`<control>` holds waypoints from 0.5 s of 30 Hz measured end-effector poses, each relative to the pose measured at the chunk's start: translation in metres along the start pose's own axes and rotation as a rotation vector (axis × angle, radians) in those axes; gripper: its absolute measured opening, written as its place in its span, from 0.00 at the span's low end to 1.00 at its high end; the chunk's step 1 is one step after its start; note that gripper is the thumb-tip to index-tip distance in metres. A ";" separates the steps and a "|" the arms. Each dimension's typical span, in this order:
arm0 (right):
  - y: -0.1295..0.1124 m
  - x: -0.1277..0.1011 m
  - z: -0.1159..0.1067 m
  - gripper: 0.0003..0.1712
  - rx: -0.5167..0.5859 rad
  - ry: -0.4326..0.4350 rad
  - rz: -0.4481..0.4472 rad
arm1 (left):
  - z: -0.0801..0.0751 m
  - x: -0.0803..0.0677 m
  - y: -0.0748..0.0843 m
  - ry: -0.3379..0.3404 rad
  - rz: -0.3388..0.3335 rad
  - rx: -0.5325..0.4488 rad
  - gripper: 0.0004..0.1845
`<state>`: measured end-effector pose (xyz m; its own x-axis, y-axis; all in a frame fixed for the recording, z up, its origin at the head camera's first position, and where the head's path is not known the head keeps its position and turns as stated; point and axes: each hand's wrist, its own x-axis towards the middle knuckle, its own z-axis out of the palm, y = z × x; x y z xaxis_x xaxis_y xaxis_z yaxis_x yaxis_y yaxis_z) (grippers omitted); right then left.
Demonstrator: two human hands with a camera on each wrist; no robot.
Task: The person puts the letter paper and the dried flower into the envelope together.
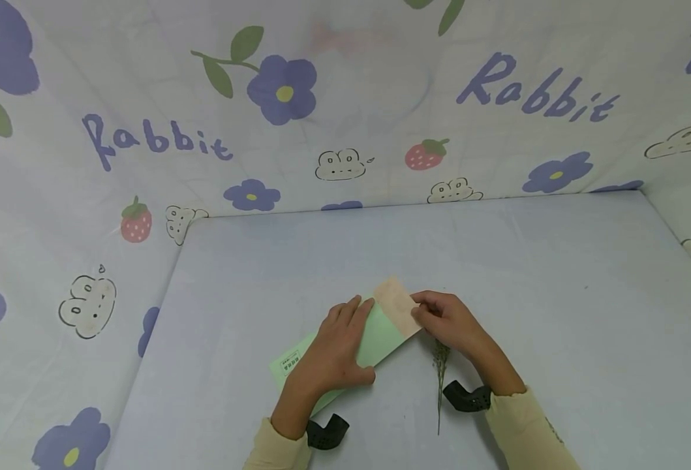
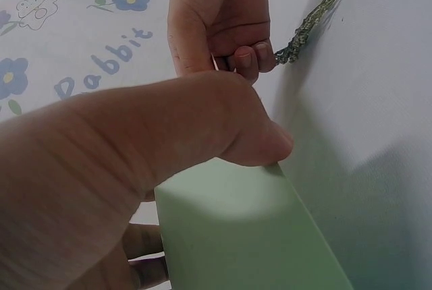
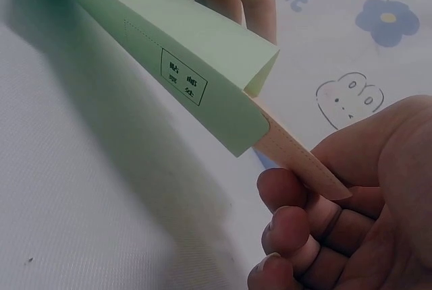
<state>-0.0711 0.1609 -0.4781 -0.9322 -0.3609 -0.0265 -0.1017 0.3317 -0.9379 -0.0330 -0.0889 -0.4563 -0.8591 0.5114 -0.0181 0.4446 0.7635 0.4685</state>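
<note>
Green paper envelope (image 1: 374,339), long and flat, lies near front-centre of pale lilac cloth-covered desk (image 1: 556,274). Long axis runs diagonal: printed end toward front-left, flap end toward back-right. Tan flap (image 1: 397,307) is open at back-right end, pointing away from the person.

Left hand (image 1: 333,352) lies on envelope body, fingers mostly straight, thumb curled round the near long edge. Right hand (image 1: 447,320) pinches the tan flap's edge betw. thumb and curled fingers.

Dried green sprig (image 1: 440,378) lies on desk just right of envelope, under right wrist, stem pointing toward the person.

Head view: shows overall layout, diagonal axis, small printed box at front-left end; envelope looks flat on desk.

Right wrist view: shows envelope (image 3: 196,61) tilted up off desk along one edge, printed box w/ characters on its face, perforated line on tan flap (image 3: 297,158), flap gripped at fingers (image 3: 283,189).

Left wrist view: shows thumb over green edge (image 2: 243,236); sprig tip (image 2: 297,37) beside right-hand fingers. Flap not visible here.

Backdrop: floral "Rabbit" print sheet (image 1: 345,98) on three sides.
</note>
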 end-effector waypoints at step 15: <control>-0.004 -0.002 -0.002 0.20 0.006 -0.001 0.014 | -0.001 0.002 0.001 -0.003 -0.003 0.007 0.55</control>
<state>-0.0699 0.1615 -0.4735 -0.9333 -0.3569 -0.0397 -0.0867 0.3312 -0.9396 -0.0344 -0.0878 -0.4554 -0.8597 0.5103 -0.0224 0.4437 0.7679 0.4619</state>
